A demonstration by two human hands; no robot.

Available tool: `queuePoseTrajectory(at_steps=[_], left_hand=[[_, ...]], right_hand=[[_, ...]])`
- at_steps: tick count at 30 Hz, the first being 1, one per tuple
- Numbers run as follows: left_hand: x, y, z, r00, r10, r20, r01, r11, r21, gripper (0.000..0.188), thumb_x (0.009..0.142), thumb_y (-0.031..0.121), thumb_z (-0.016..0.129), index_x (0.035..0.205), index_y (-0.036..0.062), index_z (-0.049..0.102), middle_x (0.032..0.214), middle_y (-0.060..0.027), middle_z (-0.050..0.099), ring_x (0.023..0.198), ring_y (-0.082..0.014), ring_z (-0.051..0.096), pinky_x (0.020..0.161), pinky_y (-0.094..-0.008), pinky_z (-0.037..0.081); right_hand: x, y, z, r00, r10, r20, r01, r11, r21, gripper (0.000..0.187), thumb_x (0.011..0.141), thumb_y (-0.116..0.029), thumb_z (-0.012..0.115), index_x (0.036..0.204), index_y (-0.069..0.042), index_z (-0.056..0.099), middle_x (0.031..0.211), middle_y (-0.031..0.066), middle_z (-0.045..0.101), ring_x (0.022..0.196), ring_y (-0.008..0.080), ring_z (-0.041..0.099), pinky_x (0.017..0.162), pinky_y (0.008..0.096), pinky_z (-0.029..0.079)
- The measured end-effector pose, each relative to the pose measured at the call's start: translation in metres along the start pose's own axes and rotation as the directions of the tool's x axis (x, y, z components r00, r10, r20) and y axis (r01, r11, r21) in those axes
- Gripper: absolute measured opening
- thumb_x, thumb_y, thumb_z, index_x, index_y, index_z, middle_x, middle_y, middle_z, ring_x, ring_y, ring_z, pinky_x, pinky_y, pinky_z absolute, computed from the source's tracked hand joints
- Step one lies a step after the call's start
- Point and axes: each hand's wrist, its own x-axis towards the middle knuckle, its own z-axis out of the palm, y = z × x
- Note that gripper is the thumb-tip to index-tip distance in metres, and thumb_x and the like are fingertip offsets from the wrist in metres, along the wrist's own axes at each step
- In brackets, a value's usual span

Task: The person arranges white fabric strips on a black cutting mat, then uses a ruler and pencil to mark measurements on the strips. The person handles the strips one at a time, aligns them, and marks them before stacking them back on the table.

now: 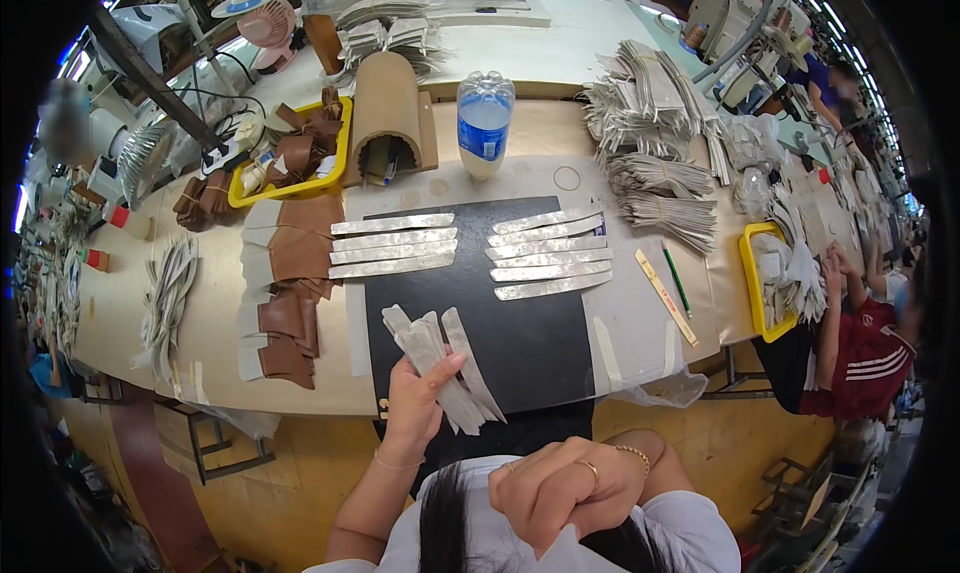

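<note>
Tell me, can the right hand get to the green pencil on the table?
Probably yes. The right hand is curled, holding nothing, and the green pencil lies uncovered beside the ruler, with only bare table between.

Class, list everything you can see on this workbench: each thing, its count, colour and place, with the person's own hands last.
Silver curved strips: four left row, five right row, on black mat.
Brown leather pieces: many, left of mat.
Clear plastic water bottle: one, blue label, behind mat.
Yellow trays: two, far left and right edge.
Green pencil: one, right of mat.
Wooden ruler: one, beside the pencil.
Left hand: holds fanned silver strips.
Right hand: closed, empty.
</note>
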Motion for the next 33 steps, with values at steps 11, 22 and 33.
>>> queuePoseTrajectory(at_steps=[11, 22, 33], left_hand=[[0.005, -0.005, 0.008, 0.996, -0.035, 0.085, 0.038, 0.999, -0.035, 0.025, 0.09, 0.007, 0.069, 0.113, 0.0019, 0.059, 0.101, -0.0065, 0.066, 0.087, -0.0164, 0.066, 0.074, -0.0323, 0.057], [0.008, -0.018, 0.001, 0.981, -0.115, 0.157, 0.127, 0.99, -0.066, 0.026, 0.093, 0.01, 0.068, 0.116, 0.0009, 0.058, 0.101, -0.0076, 0.064, 0.089, -0.0173, 0.066, 0.079, -0.0331, 0.058], [0.012, -0.017, -0.006, 0.955, -0.201, 0.217, 0.235, 0.961, -0.143, 0.047, 0.107, 0.038, 0.042, 0.132, -0.0012, 0.051, 0.098, -0.0105, 0.064, 0.089, -0.0221, 0.066, 0.081, -0.0389, 0.058]], right_hand=[[0.007, -0.002, -0.002, 0.992, -0.111, -0.054, 0.11, 0.994, -0.007, 0.024, 0.103, -0.019, 0.052, 0.098, 0.0, 0.066, 0.089, 0.0105, 0.063, 0.076, 0.0256, 0.059, 0.075, 0.0415, 0.045], [-0.04, 0.083, -0.08, 0.648, 0.181, -0.74, -0.647, 0.643, -0.41, 0.028, 0.092, -0.011, 0.068, 0.117, 0.0, 0.062, 0.091, 0.0087, 0.061, 0.078, 0.0136, 0.064, 0.069, 0.0267, 0.052], [-0.054, 0.026, -0.165, 0.56, 0.155, -0.814, -0.825, 0.199, -0.529, 0.017, 0.087, -0.016, 0.073, 0.092, 0.0, 0.073, 0.073, 0.0088, 0.069, 0.053, 0.0136, 0.062, 0.054, 0.0281, 0.049]])
